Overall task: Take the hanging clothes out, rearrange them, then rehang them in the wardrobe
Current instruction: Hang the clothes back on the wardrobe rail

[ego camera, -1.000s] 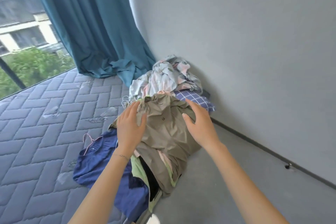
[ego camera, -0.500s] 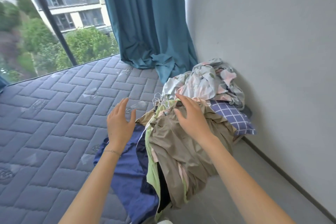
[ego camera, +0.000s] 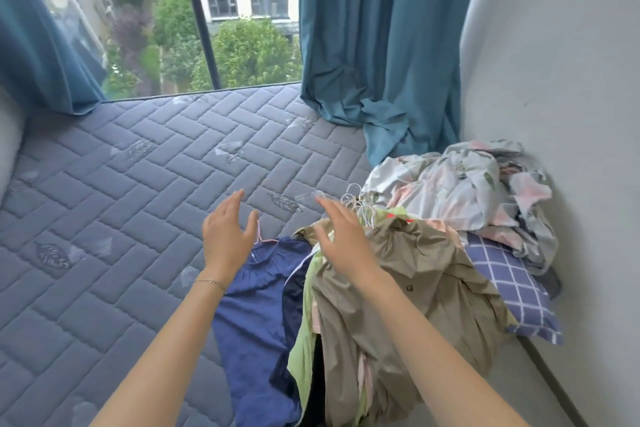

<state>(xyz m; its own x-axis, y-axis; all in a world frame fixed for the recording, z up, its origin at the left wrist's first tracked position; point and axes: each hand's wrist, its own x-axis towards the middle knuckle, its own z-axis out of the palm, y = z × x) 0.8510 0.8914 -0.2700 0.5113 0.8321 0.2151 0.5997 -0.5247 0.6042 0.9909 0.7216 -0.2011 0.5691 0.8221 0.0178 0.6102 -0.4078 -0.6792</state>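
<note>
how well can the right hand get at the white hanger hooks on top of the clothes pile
Probably yes. The right hand hovers open just beside the hanger hooks, which stick out bare from the top of the clothes pile; nothing covers them.

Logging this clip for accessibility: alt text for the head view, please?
A person's left hand and right hand hover open above a heap of hangered clothes, khaki shirt on top, navy garment beside it, on a quilted grey mattress. Floral bedding and a checked pillow lie against the wall; teal curtains flank the window.
</note>
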